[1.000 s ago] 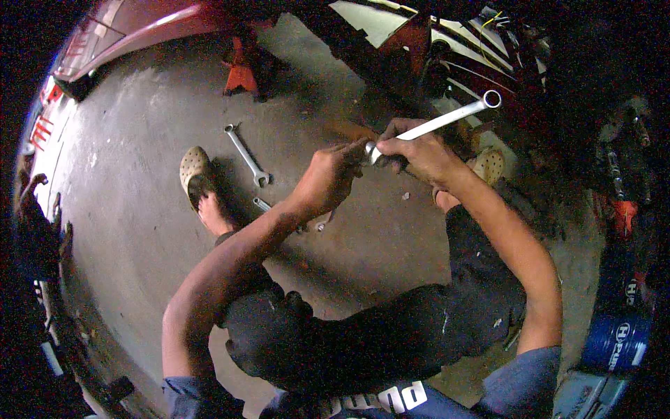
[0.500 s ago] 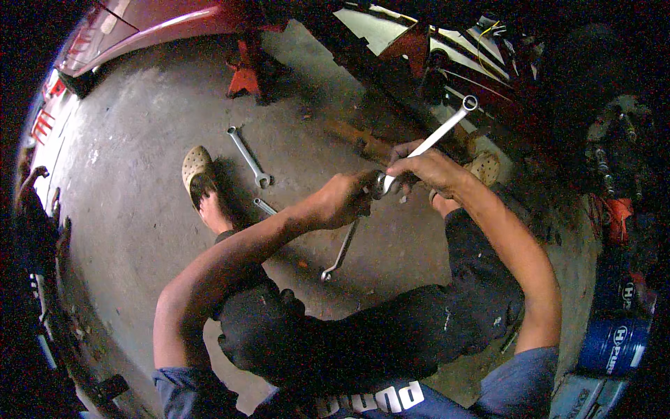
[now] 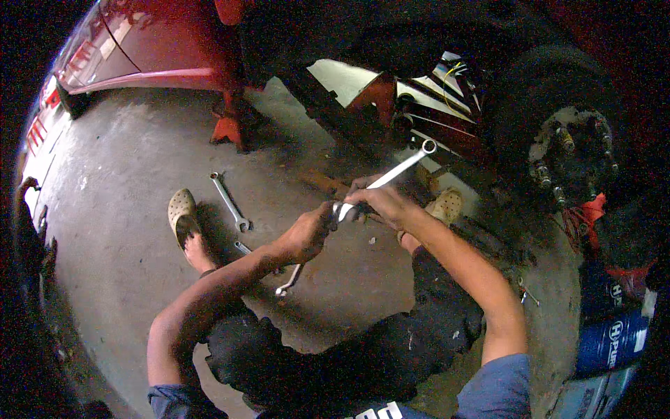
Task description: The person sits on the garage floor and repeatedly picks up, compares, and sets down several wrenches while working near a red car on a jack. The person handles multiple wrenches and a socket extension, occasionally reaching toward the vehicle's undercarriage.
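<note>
In front of my knees, my right hand [image 3: 380,201] grips a long silver combination wrench [image 3: 403,170]. Its ring end points up and away to the right. The wrench's lower end meets the closed fingers of my left hand [image 3: 307,234]. Below that hand a second, thinner wrench [image 3: 291,279] slants down, apparently held in it; my fingers and forearm cover its upper part. A silver open-ended wrench [image 3: 229,202] lies on the floor near my left foot. Part of another wrench [image 3: 242,247] shows beside my left forearm.
A red car body [image 3: 153,52] stands at the far left, near a red jack stand [image 3: 226,128]. To the right is a wheel hub with studs [image 3: 569,153]. Blue drums [image 3: 607,346] stand at the right edge. Dark metal beams lie beyond my right foot.
My view has tilted up and turned right, showing more of the car and the hub. Both hands keep their grips, with the wrenches still close together.
</note>
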Demonstrator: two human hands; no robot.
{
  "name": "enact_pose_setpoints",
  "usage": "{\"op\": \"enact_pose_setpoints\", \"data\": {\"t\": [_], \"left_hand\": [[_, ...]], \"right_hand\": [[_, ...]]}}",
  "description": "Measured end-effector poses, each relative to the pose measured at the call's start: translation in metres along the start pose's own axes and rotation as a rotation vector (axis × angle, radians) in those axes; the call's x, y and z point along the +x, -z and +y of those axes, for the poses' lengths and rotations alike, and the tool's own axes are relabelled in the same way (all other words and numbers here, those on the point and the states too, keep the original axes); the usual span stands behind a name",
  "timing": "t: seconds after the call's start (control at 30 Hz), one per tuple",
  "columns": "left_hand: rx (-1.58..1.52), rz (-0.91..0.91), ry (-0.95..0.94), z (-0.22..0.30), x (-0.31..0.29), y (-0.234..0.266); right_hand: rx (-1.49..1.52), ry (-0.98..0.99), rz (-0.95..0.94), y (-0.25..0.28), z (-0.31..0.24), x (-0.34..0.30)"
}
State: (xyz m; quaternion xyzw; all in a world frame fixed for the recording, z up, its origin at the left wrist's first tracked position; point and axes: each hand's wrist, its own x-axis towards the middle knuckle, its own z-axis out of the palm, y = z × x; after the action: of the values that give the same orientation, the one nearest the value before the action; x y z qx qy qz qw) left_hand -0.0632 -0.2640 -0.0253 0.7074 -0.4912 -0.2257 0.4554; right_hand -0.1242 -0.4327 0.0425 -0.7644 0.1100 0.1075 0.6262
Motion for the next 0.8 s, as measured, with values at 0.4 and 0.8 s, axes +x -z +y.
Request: {"op": "enact_pose_setpoints", "data": {"t": [0.4, 0.8], "left_hand": [[0.179, 0.055, -0.158, 0.005, -0.012, 0.008], [0.291, 0.049, -0.055, -0.005, -0.002, 0.015]], "right_hand": [[-0.086, -0.018, 0.0, -0.007, 0.005, -0.002], [0.26, -0.116, 0.16, -0.017, 0.019, 0.015]]}}
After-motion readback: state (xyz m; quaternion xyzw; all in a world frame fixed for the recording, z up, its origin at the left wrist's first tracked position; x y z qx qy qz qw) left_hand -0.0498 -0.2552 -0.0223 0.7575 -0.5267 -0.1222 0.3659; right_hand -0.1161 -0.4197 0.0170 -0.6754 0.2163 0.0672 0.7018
